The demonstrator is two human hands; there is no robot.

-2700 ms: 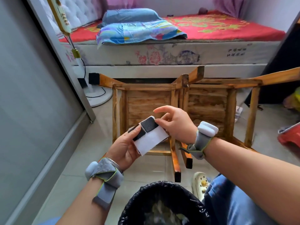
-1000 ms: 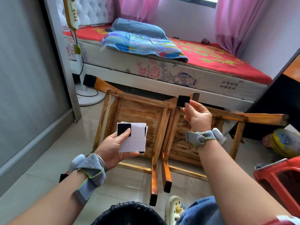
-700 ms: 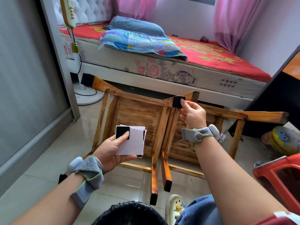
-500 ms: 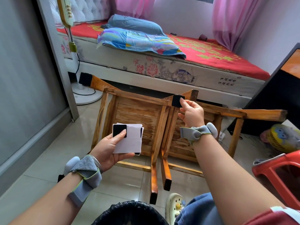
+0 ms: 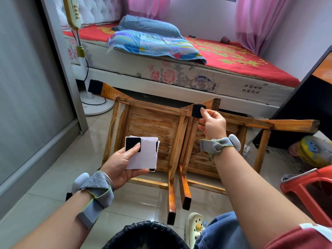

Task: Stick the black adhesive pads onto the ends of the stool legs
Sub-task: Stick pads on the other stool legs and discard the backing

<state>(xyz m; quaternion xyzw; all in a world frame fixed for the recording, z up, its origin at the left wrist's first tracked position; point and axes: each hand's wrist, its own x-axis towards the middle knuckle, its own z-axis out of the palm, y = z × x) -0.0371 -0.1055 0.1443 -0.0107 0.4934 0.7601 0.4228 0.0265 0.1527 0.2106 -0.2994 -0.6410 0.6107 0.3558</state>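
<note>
Nearest the camera, at the bottom edge, sits the rim of a bin lined with a black bag [image 5: 145,236], with a pale clog [image 5: 195,225] just beside it on the tiled floor [image 5: 45,178] and blue denim at the person's knee.

Above that, the left hand [image 5: 124,162] holds a white backing sheet [image 5: 143,155] flat across its fingers, thumb pressed down on one black adhesive pad [image 5: 133,144] stuck at the sheet's upper left corner — the hand is closed on the sheet. A grey wrist strap wraps each forearm.

Two wooden stools lie on their sides on the floor, seats turned away, legs pointing toward and past the camera. The left stool [image 5: 143,126] has two near legs running down toward the bin; the end of its far left leg, close to the bed, already carries a black pad [image 5: 95,86].

The right hand [image 5: 212,123] is raised to the upper leg end where the two stools meet. Its thumb and forefinger pinch the right edge of another black pad [image 5: 197,110], which sits against that leg end; whether it is fully stuck down cannot be told.

The right stool [image 5: 251,130] stretches a bare leg out to the right, its end [image 5: 315,125] uncovered.

A red plastic stool [image 5: 309,189] stands at the right edge. Farther back — a bed with a red cover [image 5: 233,58], a blue pillow [image 5: 149,26], a standing fan's white base [image 5: 97,105] and pink curtains.
</note>
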